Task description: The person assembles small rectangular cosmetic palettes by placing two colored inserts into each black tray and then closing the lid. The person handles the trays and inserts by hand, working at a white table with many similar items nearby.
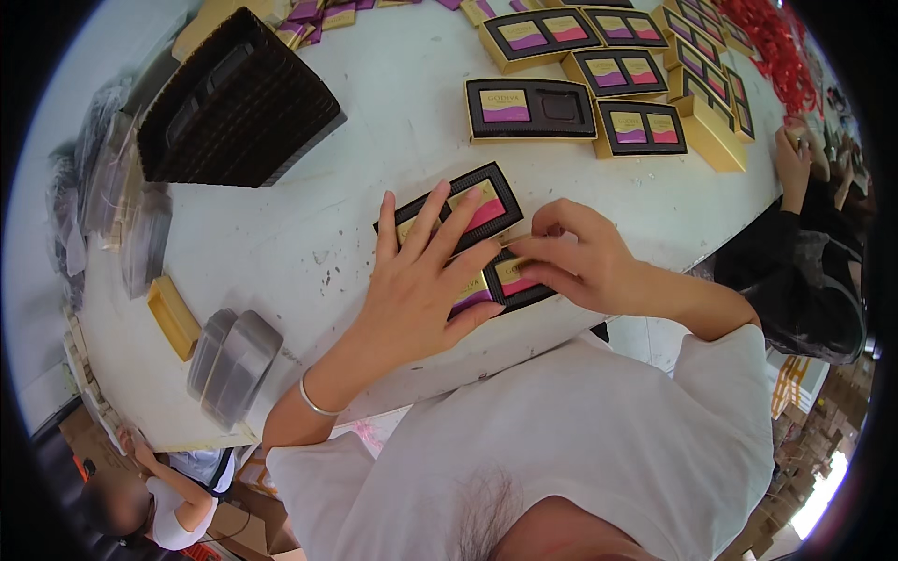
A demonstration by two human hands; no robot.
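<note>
My left hand [412,290] lies spread, fingers stretched across two black plastic trays, its thumb at the nearer one. Each tray holds small gold-wrapped squares with purple or pink bands. The farther tray [506,190] shows a gold and pink square [486,211] beside my fingertips. In the nearer tray [536,296] a gold and pink square [511,278] sits to the right of a gold and purple square [472,294]. My right hand [589,262] is closed, thumb and fingers bent together at the nearer tray's right end. What lies between those fingertips is hidden.
A stack of black trays [243,112] stands at the far left. Clear plastic lids [234,365] and a gold box sleeve [174,318] lie left. Several gold boxes [642,129] with filled trays sit far right; one box [529,110] has a vacant compartment. Red ribbon [772,56] lies beyond. Other people work nearby.
</note>
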